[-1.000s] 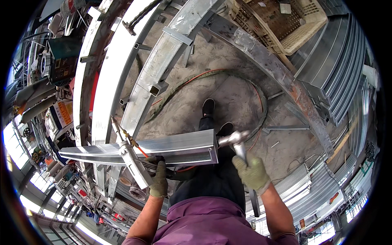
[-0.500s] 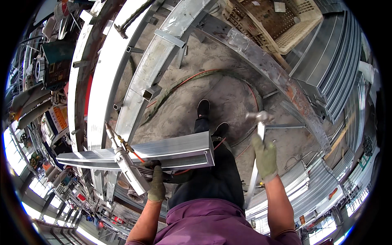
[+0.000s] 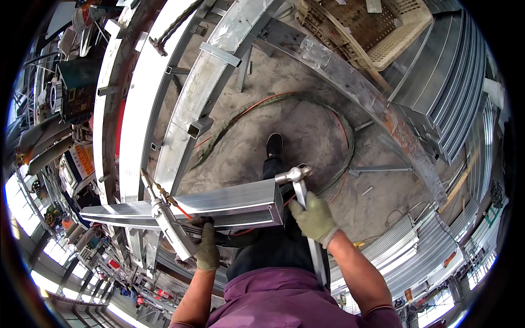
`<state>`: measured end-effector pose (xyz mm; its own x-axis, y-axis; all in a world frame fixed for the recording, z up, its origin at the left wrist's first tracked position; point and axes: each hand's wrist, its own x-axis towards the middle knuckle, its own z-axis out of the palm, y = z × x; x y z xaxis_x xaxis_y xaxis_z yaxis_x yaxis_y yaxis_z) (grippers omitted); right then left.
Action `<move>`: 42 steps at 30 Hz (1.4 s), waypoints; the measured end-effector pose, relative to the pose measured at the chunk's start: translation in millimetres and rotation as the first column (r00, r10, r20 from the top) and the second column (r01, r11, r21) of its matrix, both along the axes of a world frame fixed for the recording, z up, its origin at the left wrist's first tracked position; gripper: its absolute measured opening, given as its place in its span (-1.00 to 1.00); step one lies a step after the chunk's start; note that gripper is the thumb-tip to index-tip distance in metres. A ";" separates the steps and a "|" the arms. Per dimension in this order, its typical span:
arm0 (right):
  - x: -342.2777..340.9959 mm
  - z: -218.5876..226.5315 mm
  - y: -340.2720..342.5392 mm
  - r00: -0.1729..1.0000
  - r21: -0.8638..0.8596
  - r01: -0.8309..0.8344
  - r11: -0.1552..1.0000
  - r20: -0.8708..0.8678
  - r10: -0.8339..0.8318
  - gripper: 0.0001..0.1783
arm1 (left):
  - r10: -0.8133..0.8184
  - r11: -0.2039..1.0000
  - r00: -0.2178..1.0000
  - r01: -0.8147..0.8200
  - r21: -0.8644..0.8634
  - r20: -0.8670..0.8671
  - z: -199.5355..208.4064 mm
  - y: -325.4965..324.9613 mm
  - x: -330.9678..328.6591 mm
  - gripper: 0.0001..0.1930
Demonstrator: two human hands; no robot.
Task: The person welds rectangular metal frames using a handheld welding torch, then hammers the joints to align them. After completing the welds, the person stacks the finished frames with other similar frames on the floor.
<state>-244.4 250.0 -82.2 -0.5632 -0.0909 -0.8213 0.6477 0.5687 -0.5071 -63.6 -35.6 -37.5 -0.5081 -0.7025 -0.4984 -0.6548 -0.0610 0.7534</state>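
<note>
A long silver rectangular metal profile (image 3: 240, 198) lies crosswise in front of me. My left hand (image 3: 208, 249), in a green-grey glove, is closed at its near edge, with the fingers partly hidden. Beside that hand, across the profile, is a silver air tool (image 3: 172, 232) with a long pointed nose and brass fittings. My right hand (image 3: 314, 221), gloved alike, grips a metal hammer (image 3: 301, 191) by its handle. The hammer's head overlaps the profile's right end corner; whether they touch I cannot tell.
Curved metal beams (image 3: 202, 93) stand ahead on the left, with a rusty beam (image 3: 377, 109) at the right. A hose (image 3: 350, 142) loops over the concrete floor. A yellowish plastic crate (image 3: 402, 44) sits at the far right, near stacked metal profiles (image 3: 454, 82).
My right hand has brought the hammer leftward, from clear of the profile to its right end. My left hand and the air tool have hardly moved.
</note>
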 end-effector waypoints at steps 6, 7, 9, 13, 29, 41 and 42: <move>-33.1 4.5 12.2 0.917 -0.055 0.362 0.931 0.200 -0.345 -0.58 | 0.018 0.999 1.000 -0.018 0.050 0.006 0.5 -3.2 3.1 -0.79; -26.5 2.5 3.6 0.832 -0.059 0.535 0.843 0.213 -0.513 -0.56 | 0.015 0.999 1.000 -0.014 0.034 -0.028 0.0 -1.1 0.6 -0.79; -12.7 4.1 -19.0 1.000 -0.059 0.007 0.998 -0.021 -0.008 -0.59 | 0.009 1.000 0.998 -0.008 0.027 -0.058 -0.8 -0.3 -0.5 -0.79; -14.2 10.3 -14.8 0.955 -0.167 0.191 0.967 0.261 -0.143 -0.70 | 0.007 1.000 0.999 -0.005 0.029 -0.045 -0.3 0.3 2.0 -0.80; -25.7 16.6 28.9 0.937 0.042 -0.345 0.938 -0.044 0.347 -0.52 | -0.009 0.998 0.995 0.003 -0.056 -0.099 -11.9 3.5 4.2 -0.84; -148.5 118.4 -107.8 0.959 -0.445 -0.220 0.868 -0.262 0.109 -0.72 | 0.003 0.998 0.985 -0.012 -0.055 -0.171 -20.4 1.2 0.6 -0.78; -153.4 116.4 -125.2 0.978 -0.484 -0.186 0.855 -0.173 0.115 -0.69 | -0.025 0.996 0.984 0.010 -0.083 -0.178 -28.6 0.9 4.4 -0.77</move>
